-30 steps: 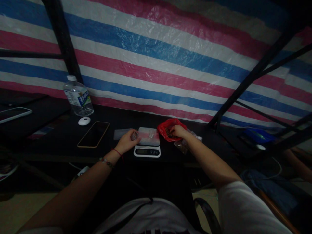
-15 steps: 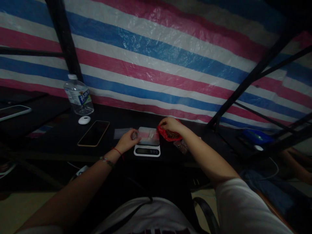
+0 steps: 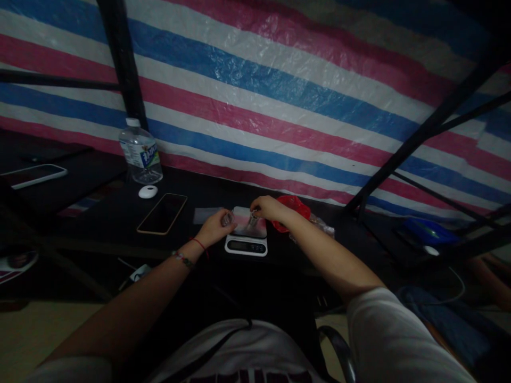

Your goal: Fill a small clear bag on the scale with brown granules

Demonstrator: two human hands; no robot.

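Note:
A small digital kitchen scale (image 3: pixel 246 246) with a white front and a shiny metal plate lies on the black table. My left hand (image 3: pixel 215 227) is at the plate's left edge, its fingers curled round a small clear round container (image 3: pixel 227 218). Over the plate, my right hand (image 3: pixel 268 208) has its fingertips pinched together, pointing down; whatever is between them is too small and dark to name. Behind the right wrist sits a red plastic bag (image 3: pixel 297 206), its contents hidden from this angle. Left of the scale lies a flat clear plastic sleeve (image 3: pixel 204 215).
A phone (image 3: pixel 163 214), a white oval gadget (image 3: pixel 148 192) and a clear plastic bottle (image 3: pixel 140 154) stand to the left. Crumpled clear packaging (image 3: pixel 321 226) lies right of the red bag. Farther right is a blue package (image 3: pixel 429 232). Striped sheeting (image 3: pixel 255 106) hangs behind the table.
My right hand has come out of the red bag and moved left over the scale plate. The left hand still holds the clear container beside the scale. The view has shifted slightly.

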